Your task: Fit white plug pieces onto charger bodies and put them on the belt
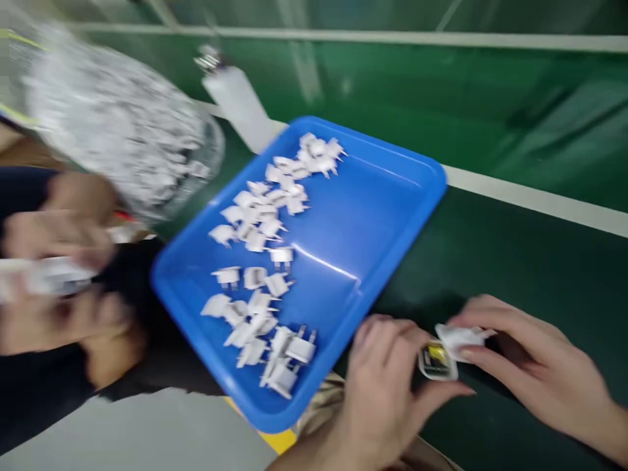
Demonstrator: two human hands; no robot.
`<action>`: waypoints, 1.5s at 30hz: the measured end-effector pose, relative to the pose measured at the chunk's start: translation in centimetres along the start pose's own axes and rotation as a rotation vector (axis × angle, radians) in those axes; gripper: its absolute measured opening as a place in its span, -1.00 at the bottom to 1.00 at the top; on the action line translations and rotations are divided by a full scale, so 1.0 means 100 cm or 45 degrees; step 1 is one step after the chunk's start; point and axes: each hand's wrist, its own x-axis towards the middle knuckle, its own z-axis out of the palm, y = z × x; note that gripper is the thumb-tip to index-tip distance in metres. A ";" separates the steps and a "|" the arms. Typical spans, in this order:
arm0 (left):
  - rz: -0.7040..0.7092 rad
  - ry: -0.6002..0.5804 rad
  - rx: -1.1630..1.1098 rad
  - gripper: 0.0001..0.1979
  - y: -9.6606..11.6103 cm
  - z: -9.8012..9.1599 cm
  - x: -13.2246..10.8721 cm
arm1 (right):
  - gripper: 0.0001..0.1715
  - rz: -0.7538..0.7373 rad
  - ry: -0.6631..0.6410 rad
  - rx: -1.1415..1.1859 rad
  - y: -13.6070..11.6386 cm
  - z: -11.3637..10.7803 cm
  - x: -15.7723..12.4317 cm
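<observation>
My left hand (387,379) grips a small white charger housing (438,374). Its open end faces up and shows a yellow part and dark components inside. Between the thumb and fingers of my right hand (530,360) is a white plug cover (461,340) with pins pointing right. The cover touches or nearly touches the housing's upper right edge. Left of my hands, a blue tray (343,307) holds many white two-pin plug adapters (265,216), heaped along its left side.
A large clear plastic bag (118,118) full of small white parts lies at the upper left. A white bottle (240,104) with a metal top leans behind the tray. At the left, a co-worker's blurred hands (59,268) hold something white. The table (530,255) is dark green.
</observation>
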 end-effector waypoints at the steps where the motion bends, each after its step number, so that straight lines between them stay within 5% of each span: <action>1: 0.031 -0.027 0.004 -0.57 -0.001 -0.001 0.004 | -0.90 0.020 -0.042 0.018 -0.002 -0.003 0.001; 8: 0.144 -0.190 0.012 -0.72 -0.003 -0.009 0.012 | -0.84 -0.215 -0.092 0.066 -0.011 -0.002 0.009; 22: 0.081 -0.120 -0.068 -0.74 -0.001 -0.002 0.003 | -0.81 -0.232 -0.309 -0.452 -0.038 -0.005 0.001; 45: 0.032 -0.124 -0.110 -0.85 -0.003 -0.003 0.004 | -0.71 -0.094 -0.481 -0.297 -0.038 -0.010 0.007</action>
